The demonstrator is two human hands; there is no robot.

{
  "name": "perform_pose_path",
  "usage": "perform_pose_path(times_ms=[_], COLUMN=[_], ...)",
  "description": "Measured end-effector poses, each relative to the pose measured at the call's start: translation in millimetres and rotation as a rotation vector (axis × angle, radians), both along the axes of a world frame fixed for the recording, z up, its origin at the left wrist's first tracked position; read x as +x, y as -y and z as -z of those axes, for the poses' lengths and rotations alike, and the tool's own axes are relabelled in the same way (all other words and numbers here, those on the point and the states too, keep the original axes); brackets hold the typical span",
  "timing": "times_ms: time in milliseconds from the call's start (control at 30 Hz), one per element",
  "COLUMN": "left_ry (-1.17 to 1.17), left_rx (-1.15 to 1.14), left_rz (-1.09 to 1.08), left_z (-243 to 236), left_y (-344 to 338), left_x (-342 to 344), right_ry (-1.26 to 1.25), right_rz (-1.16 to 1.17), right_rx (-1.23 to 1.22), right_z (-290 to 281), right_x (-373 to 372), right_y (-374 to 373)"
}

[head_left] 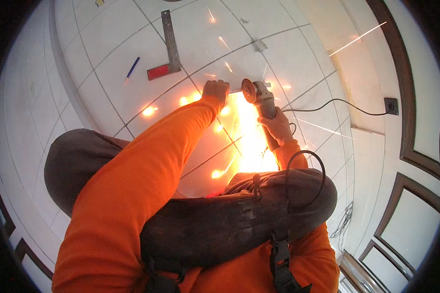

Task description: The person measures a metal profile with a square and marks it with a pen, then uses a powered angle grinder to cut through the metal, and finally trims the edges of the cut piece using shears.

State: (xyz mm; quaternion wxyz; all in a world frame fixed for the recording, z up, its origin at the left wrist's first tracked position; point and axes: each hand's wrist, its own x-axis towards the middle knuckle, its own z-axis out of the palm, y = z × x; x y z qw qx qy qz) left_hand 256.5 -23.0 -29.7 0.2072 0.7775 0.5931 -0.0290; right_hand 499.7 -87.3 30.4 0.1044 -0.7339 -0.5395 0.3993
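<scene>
My right hand (pixel 278 126) is wrapped round the body of an angle grinder (pixel 265 101), its fingers closed. The brown disc (pixel 248 91) of the grinder faces left, close to my left hand (pixel 216 91). That hand is closed on a thin metal piece (pixel 235 91), of which a short grey length shows between the knuckles and the disc. A bright stream of sparks (pixel 252 141) pours from the disc back toward my lap. The glare hides the floor there and the underside of the grinder.
A try square (pixel 171 44) with a red-marked handle and a blue pencil (pixel 132 67) lie on the tiled floor (pixel 117 53). A black cord (pixel 327 101) runs to a wall socket (pixel 391 106). Coiled cable (pixel 346 219) lies at right. My folded legs (pixel 215 229) are close to the sparks.
</scene>
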Motion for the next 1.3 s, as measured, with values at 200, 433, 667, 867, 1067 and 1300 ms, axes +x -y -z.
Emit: perform_pose_path(times_ms=[200,433,667,867,1067,1300], left_ry=[-0.024,0.002,-0.02,-0.11,0.005,-0.039], left_rx=[-0.064,-0.027,-0.049,0.11,-0.022,-0.014], left_rz=[0.027,0.0,-0.037,0.152,0.143,0.119], left_z=[-4.2,3.8,-2.9,-6.2,-18.7,-16.1], left_y=[-3.1,-2.0,0.4,12.1,21.8,18.5], left_x=[5.8,2.7,4.7,-1.5,-2.6,0.8], right_ry=[0.024,-0.042,0.001,0.042,0.041,-0.015], right_rz=[0.042,0.019,0.004,0.047,0.088,0.064], right_rx=[-0.079,-0.041,-0.037,0.034,-0.011,-0.065], right_z=[9.9,12.5,-7.3,-20.6,-18.5,-1.7], right_x=[7.8,5.8,-1.4,3.1,14.3,24.5], right_y=[-2.3,-5.1,-4.1,-2.7,7.0,14.1])
